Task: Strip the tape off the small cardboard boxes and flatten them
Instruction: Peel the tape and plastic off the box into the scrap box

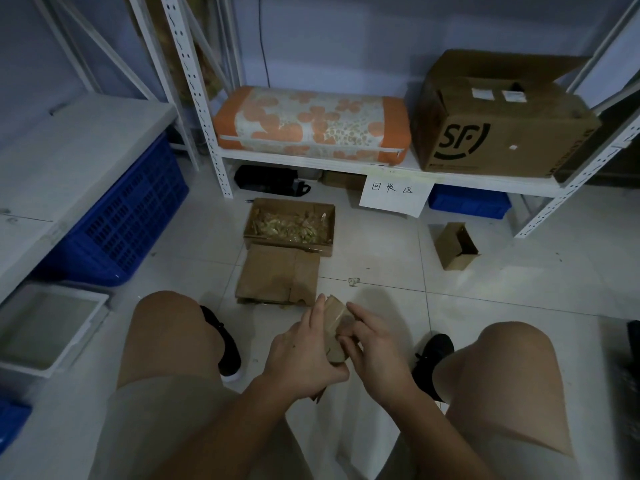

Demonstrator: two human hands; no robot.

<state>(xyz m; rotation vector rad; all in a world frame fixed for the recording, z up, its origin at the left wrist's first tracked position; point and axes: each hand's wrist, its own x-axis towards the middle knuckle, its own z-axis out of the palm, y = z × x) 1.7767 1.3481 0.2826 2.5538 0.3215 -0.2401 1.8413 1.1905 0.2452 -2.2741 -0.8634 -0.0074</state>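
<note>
I hold a small taped cardboard box (335, 318) between my knees, above the tiled floor. My left hand (304, 355) grips its left side with the fingers laid along it. My right hand (372, 348) pinches at the clear tape on the box's right face. A stack of flattened cardboard (277, 275) lies on the floor just ahead. Beyond it stands an open box (256, 233) filled with crumpled tape strips. Another small open cardboard box (455, 245) lies tipped on the floor to the right.
White metal shelving (221, 168) stands ahead with an orange patterned cushion (311, 124), a large SF carton (502, 133) and a paper sign (394, 195). A blue crate (128, 216) and a white tray (52, 327) sit left. My shoes (225, 344) rest on the tiles.
</note>
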